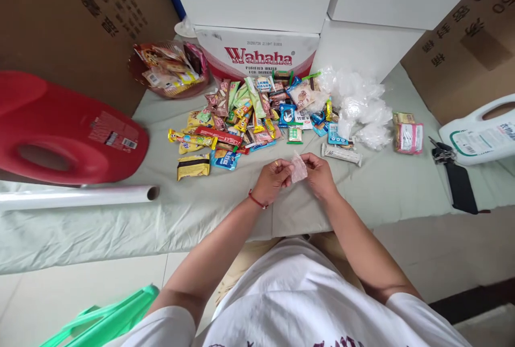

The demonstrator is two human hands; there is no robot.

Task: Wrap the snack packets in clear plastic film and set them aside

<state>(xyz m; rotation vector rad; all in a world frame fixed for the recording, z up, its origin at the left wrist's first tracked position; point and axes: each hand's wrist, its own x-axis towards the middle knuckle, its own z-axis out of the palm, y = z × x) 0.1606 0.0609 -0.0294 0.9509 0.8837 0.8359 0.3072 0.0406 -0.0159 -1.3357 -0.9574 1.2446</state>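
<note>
Both hands meet above the cloth near the table's front edge. My left hand (274, 179), with a red cord bracelet at the wrist, pinches one side of a small crinkled clear plastic bag (299, 169). The opposite side of the bag is between the fingers of my right hand (319, 175). Whether anything is inside the bag I cannot tell. Just beyond the hands lies a heap of wrapped snacks (245, 110) in many colours. To its right is a mound of crumpled clear plastic bags (358, 103). A white wrapped bar (341, 154) lies close to my right hand.
A bowl of packets (177, 89) stands at the back left, near a red jug (80, 138) and a plastic film roll (80, 197). Boxes (257, 52) wall the back. Rightward are a pink packet (409, 138), keys (442, 152), a black pouch (461, 187) and a white jug (483, 135).
</note>
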